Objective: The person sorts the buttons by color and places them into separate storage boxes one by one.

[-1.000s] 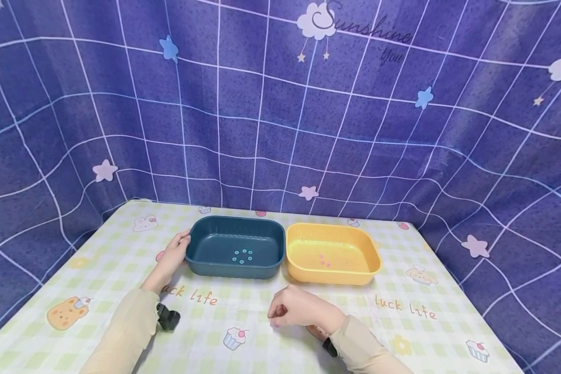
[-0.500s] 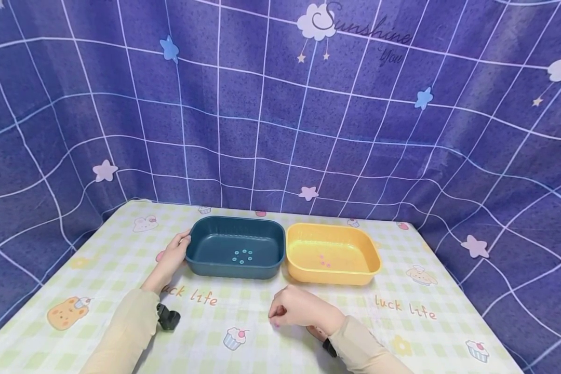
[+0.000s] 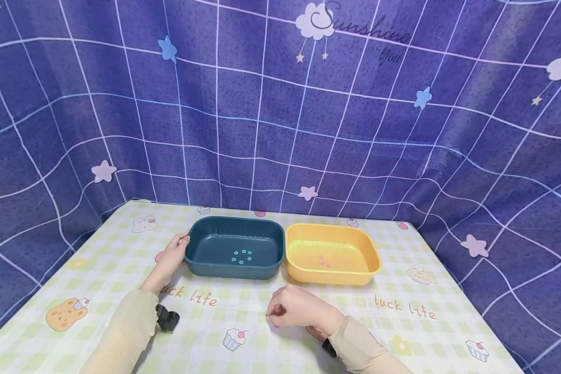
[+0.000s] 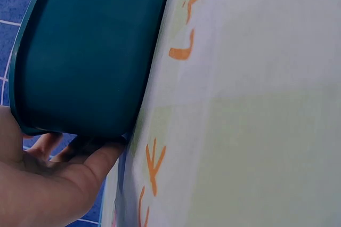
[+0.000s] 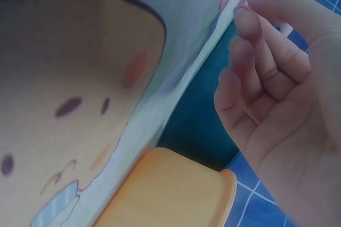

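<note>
My left hand (image 3: pixel 174 254) grips the left end of a dark teal basin (image 3: pixel 236 271). In the left wrist view the thumb side of this hand (image 4: pixel 58 189) lies at the rim, while other fingers touch the outside of the end wall. Several small round turquoise pieces (image 3: pixel 241 262) lie in that basin. In front of the basins, my right hand (image 3: pixel 301 309) is low over the cloth. Its thumb and forefinger pinch a small pink round piece (image 3: pixel 276 326), mostly hidden by the fingertips. In the right wrist view, the remaining fingers of this hand (image 5: pixel 282 88) curl loosely.
Touching the teal basin on its right is a yellow basin (image 3: pixel 329 276) with a few small pink pieces (image 3: pixel 328 265) inside. Both stand on a checked tablecloth (image 3: pixel 201 337) with printed cartoons. Behind the table hangs a blue curtain (image 3: pixel 280 130).
Both hands stay almost where they were, the left at the teal basin and the right low over the cloth. The whole view has shifted very slightly.
</note>
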